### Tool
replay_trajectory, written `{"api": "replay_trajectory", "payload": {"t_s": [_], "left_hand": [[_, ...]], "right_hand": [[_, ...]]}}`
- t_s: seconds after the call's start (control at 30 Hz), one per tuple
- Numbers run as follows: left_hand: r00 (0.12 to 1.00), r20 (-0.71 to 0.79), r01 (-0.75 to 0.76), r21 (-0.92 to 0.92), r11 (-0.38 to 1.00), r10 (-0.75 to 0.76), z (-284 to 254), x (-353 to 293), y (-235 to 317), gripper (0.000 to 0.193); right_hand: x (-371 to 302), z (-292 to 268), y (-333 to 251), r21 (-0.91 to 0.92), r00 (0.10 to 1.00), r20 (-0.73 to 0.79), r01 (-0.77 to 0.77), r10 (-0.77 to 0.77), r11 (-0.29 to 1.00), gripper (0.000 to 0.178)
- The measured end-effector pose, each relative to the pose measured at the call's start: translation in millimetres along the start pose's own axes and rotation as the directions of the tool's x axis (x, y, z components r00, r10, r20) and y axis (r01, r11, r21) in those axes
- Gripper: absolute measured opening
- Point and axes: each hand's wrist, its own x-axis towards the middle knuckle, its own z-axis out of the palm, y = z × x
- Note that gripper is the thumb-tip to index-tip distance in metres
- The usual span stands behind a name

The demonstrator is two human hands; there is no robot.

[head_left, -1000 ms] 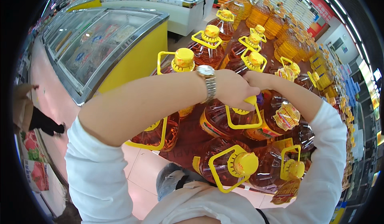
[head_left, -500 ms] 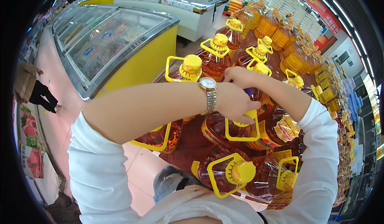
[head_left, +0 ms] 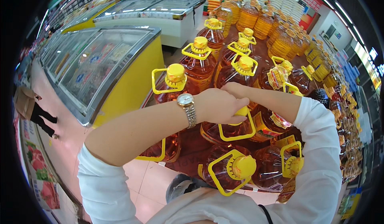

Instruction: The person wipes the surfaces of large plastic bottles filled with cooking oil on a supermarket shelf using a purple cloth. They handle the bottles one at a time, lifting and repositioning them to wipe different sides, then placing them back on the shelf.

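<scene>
My left hand [head_left: 220, 106], with a metal watch at its wrist, is closed among large oil bottles with yellow caps. Its curled fingers are partly hidden, and what they hold does not show. Pressed up behind it is my right hand [head_left: 236, 89], also closed, its fingertips covered by the left. Just below the left hand stands a bottle with a square yellow handle [head_left: 252, 126], its cap partly covered. A capped bottle [head_left: 236, 76] rises directly beyond both hands. Nearer my body are a bottle [head_left: 218, 168] and another one [head_left: 266, 168] to its right.
Several more oil bottles [head_left: 198, 70] crowd the reddish stand, with golden ones [head_left: 248, 16] massed behind. A glass-topped freezer with a yellow side [head_left: 132, 78] stands at left, a white one [head_left: 168, 28] farther back. A person [head_left: 30, 106] is in the aisle at far left.
The view has shifted, so the bottles and freezers sit farther left. Both hands have drawn closer together and lower relative to the bottles; my right hand is now more hidden behind my left.
</scene>
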Motion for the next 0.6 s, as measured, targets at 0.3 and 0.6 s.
{"api": "replay_trajectory", "payload": {"t_s": [0.3,0.6], "left_hand": [[0.990,0.042,0.136,0.004,0.991,-0.136,-6,-1,2,0.042],[0.986,-0.037,0.165,0.077,0.983,-0.163,5,24,-8,0.042]], "right_hand": [[-106,-69,-30,-0.224,0.961,0.254,0.165,-0.105,0.960,0.018],[-82,-51,-13,-0.412,0.994,0.085,0.092,-0.062,0.906,0.025]]}}
